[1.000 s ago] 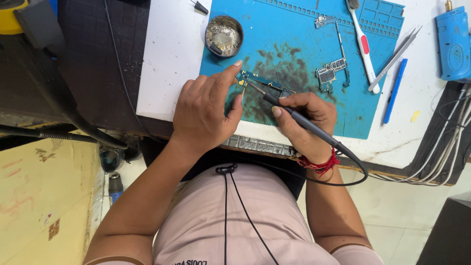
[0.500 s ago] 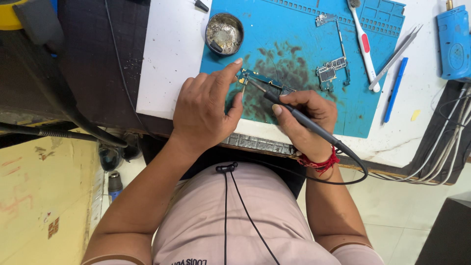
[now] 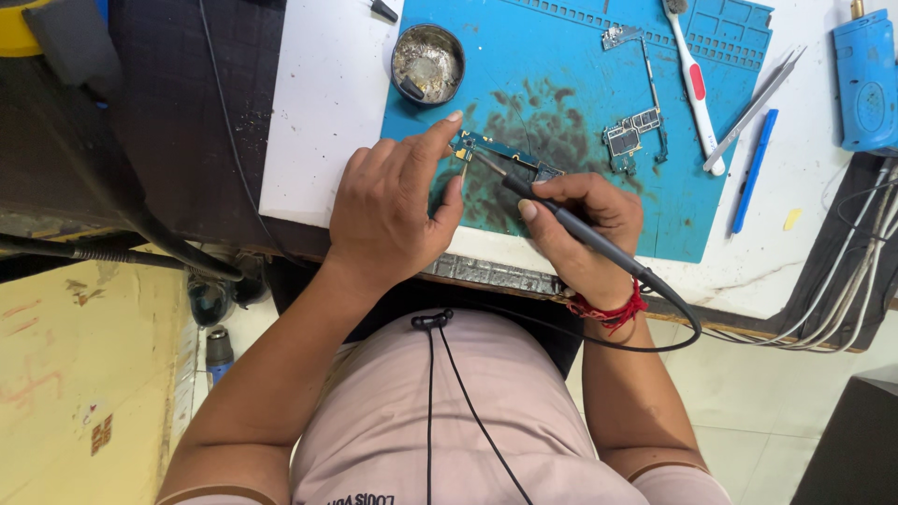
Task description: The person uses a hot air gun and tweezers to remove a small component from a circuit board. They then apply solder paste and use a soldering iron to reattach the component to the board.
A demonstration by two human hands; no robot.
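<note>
- The right hand [image 3: 585, 220] has its fingers wrapped tight around a dark soldering iron [image 3: 561, 217], held like a pencil.
- The tip of the iron points left and touches the end of a small circuit board [image 3: 500, 154].
- That board lies flat on the blue mat [image 3: 552, 56], near the front edge of the mat and right between the two hands.
- The left hand [image 3: 393, 210] rests on the mat beside the board. Its pointer finger is stretched out and presses on the board's left end. The thumb sits just under the board, and the other fingers are curled in. It grips nothing — it only pins the board down.
- How far along is the work? I think it is in the middle. The iron is on the board, so the joining is going on now and does not look finished.
- Another board piece [image 3: 629, 138] lies apart on the mat, farther right, with no hand on it.
- A round tin [image 3: 428, 64] sits at the mat's top left corner.
- A white and red brush [image 3: 692, 79], metal tweezers [image 3: 753, 108] and a blue pen [image 3: 753, 168] lie to the right — all untouched.
</note>
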